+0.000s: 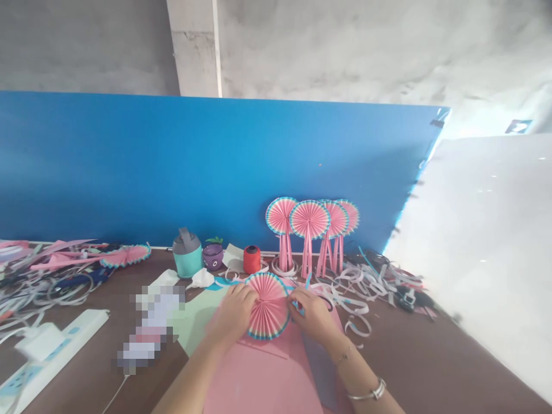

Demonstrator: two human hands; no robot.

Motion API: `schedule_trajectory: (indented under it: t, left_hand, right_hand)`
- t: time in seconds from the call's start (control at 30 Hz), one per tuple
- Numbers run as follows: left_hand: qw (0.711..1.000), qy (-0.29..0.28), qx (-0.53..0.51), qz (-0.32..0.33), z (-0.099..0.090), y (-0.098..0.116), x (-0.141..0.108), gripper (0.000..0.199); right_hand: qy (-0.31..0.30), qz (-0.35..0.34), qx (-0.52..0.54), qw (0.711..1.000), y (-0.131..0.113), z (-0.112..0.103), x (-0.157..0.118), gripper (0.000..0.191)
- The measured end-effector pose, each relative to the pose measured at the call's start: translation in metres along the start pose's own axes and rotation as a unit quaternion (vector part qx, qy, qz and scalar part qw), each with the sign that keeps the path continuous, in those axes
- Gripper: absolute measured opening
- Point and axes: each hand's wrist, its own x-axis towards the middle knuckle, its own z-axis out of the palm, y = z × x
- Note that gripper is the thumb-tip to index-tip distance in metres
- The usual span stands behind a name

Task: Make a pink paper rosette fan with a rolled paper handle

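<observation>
A round pleated paper fan [268, 310], pink with a pale band and blue rim, is spread out in front of me. My left hand [239, 307] grips its left side, fingers closed over the pleats near the centre. At the right rim my right hand [308, 310] pinches with thumb and fingers closed on the edge. A bit of blue shows by those fingers, too small to name. Under the fan lie pink paper sheets [259, 382], with a pale green sheet [200, 316] to the left.
Several finished-looking pink fans [309, 219] stand against the blue partition [172, 167]. Paper strips [362, 282] tangle at right, more scraps at left. Behind the work stand a teal cup [188, 259], purple pot [213, 257] and red spool [252, 260]. A power strip [64, 353] lies left.
</observation>
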Motion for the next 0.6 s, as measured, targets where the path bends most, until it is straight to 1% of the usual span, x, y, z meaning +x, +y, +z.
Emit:
schedule_trajectory:
  t: [0.1,0.2,0.33,0.43,0.6]
  left_hand:
    - [0.999,0.031,0.003,0.015,0.0044,-0.0035,-0.0015,0.023]
    - [0.999,0.051,0.004,0.015,0.0063,-0.0049,-0.0024,0.023]
    - [0.998,0.060,0.010,0.015,0.0062,-0.0047,-0.0024,0.020]
    - [0.998,0.063,0.006,0.020,0.0059,-0.0046,-0.0021,0.020]
    - [0.998,0.068,0.007,0.018,0.0059,-0.0057,-0.0017,0.025]
  right_hand:
    - [0.023,-0.001,0.012,1.000,-0.0011,-0.0017,0.0001,0.015]
    - [0.029,0.009,0.018,0.999,-0.0018,-0.0021,-0.0014,0.011]
    - [0.002,0.036,0.031,0.999,-0.0036,-0.0027,-0.0030,0.012]
    - [-0.016,0.051,0.050,0.997,-0.0053,-0.0036,-0.0029,0.019]
    - [-0.039,0.073,0.090,0.993,-0.0063,-0.0045,-0.0024,0.030]
